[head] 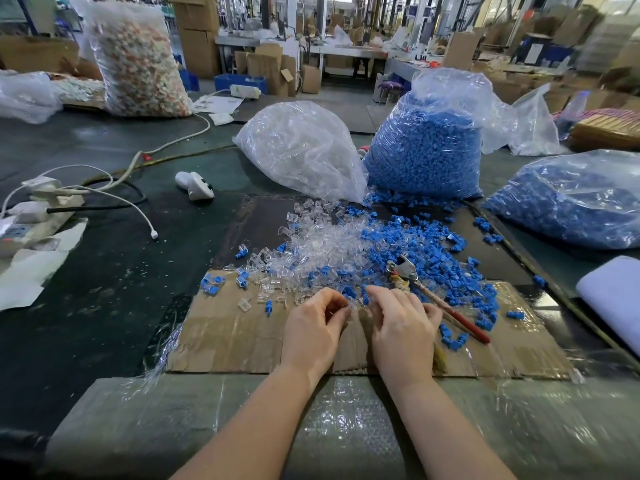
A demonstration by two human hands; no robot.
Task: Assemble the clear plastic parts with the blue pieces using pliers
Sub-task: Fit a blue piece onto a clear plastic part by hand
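A heap of clear plastic parts [311,247] and a heap of blue pieces [426,258] lie mixed on a cardboard sheet [228,337]. My left hand [313,327] has its fingers curled and seems to pinch a small clear part at the near edge of the heap. My right hand [398,323] reaches its curled fingertips into the parts near a blue piece [365,298]; what it holds is hidden. The pliers [436,299], with a metal head and red handles, lie on the cardboard just right of my right hand, untouched.
A bag of clear parts [304,150] and two bags of blue pieces [426,147] [571,199] stand behind and right. A white handheld device [194,185], cables and a power strip [31,216] lie left. White foam [613,299] sits far right. Bubble wrap [346,427] covers the near edge.
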